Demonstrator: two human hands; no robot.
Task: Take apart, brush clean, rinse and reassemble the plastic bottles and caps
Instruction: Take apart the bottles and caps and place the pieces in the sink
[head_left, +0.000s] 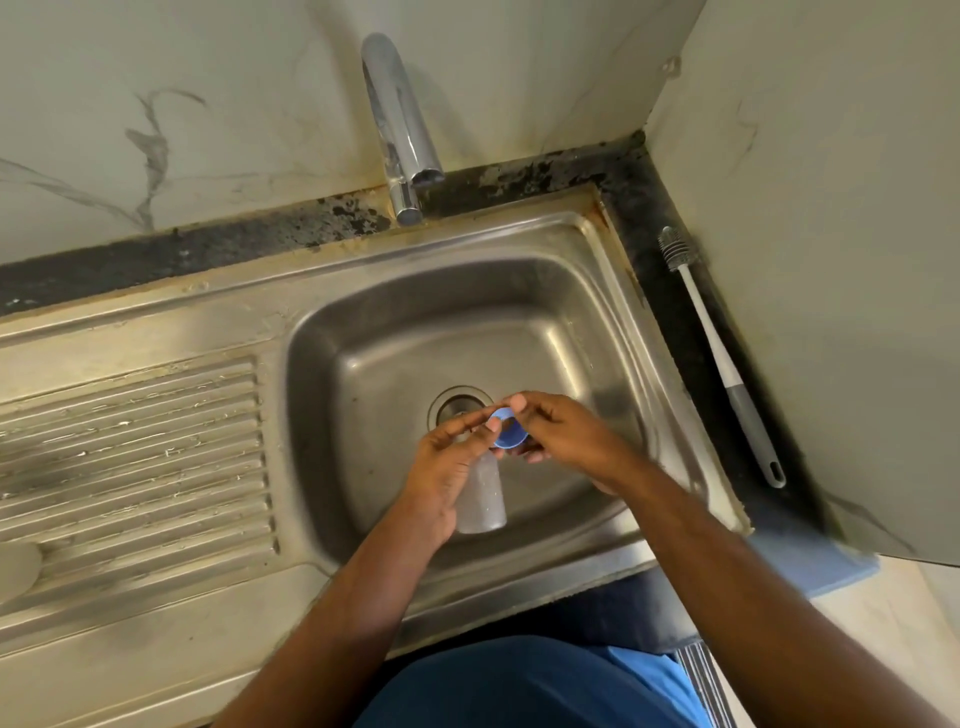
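the bottle (480, 496) is held over the sink (587, 249), just on the near side of the drain (457, 405), with the fingers of the left hand (447, 467) curled round its neck and upper body. a blue cap (508, 428) is pinched at the bottle's mouth between the fingertips of the right hand (561, 434), with the left thumb touching its rim. whether the cap is seated on the thread or loose cannot be told.

the likeliest slip is judged to be the cap: it is small, probably wet, and gripped only by fingertips, so it could be dropped toward the drain. the bottle's lower body hangs unsupported, so it could slide through a wet grip.

the brush (719, 358) is left well to the right of the sink, on the dark ledge, out of easy reach while both hands are occupied. no water is seen running from the tap (400, 130).
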